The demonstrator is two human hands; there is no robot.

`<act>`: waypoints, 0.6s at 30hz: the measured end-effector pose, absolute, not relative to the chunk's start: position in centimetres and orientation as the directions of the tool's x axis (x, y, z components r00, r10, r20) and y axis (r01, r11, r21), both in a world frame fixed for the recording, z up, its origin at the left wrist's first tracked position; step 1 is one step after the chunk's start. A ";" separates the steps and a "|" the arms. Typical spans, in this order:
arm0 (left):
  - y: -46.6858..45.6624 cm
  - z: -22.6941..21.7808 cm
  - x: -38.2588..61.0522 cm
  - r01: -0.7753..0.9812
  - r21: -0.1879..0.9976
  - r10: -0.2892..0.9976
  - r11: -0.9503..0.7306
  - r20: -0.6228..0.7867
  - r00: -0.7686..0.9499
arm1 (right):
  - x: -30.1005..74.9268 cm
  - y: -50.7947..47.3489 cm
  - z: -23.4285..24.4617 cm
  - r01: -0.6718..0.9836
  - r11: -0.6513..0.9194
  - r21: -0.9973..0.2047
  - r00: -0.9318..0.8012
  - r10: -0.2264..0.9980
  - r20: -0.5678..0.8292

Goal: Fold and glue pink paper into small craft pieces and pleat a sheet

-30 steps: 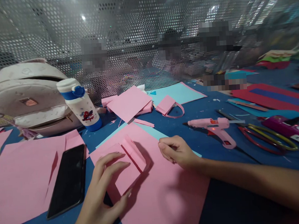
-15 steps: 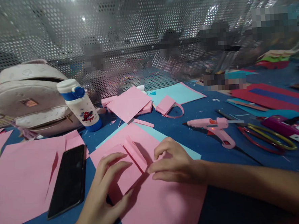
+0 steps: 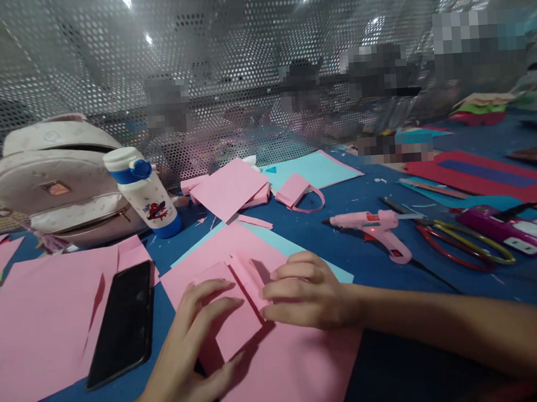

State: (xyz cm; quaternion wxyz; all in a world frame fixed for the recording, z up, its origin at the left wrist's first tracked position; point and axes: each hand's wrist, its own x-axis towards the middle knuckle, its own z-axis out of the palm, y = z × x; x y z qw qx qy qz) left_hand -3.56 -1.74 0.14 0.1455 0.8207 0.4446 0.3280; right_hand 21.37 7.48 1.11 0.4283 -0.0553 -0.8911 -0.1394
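A small flat box of folded pink paper (image 3: 233,324) sits on a large pink sheet (image 3: 301,369), with a narrow raised flap along its right side. My left hand (image 3: 193,345) grips the box, its fingers across the top and the thumb along the near edge. At the flap, the bent fingers of my right hand (image 3: 310,292) press close together against the paper; the tip of its thumb is hidden. Beneath the pink sheet, a light blue sheet (image 3: 343,273) shows at the edge.
Right of my hands lie a pink glue gun (image 3: 374,222) with its cord, scissors (image 3: 471,243) and a purple power strip (image 3: 506,226). A phone (image 3: 121,325), bottle (image 3: 148,199) and white backpack (image 3: 67,177) stand or lie left. A small pink paper bag (image 3: 295,190) lies behind, before a perforated metal screen (image 3: 241,57).
My right hand has moved left and its fingers have closed onto the flap. The left hand keeps its grip on the box. The view has shifted slightly right.
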 end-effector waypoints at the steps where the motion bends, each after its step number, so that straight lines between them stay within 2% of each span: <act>1: -1.7 0.1 -3.6 0.634 0.525 0.821 -0.568 0.412 0.395 | 21.3 7.4 1.2 0.221 0.954 0.205 -0.630 -0.021 0.776; 6: -1.8 0.0 -3.5 0.634 0.525 0.820 -0.568 0.423 0.385 | 21.3 7.4 1.3 0.202 0.958 0.201 -0.629 -0.031 0.776; 11: -1.9 0.0 -3.5 0.624 0.539 0.823 -0.566 0.411 0.391 | 21.4 7.4 1.7 0.070 0.970 0.234 -0.669 -0.128 0.732; 18: -1.8 -0.1 -3.7 0.629 0.533 0.823 -0.566 0.407 0.395 | 21.4 7.3 1.6 0.079 0.972 0.223 -0.670 -0.114 0.734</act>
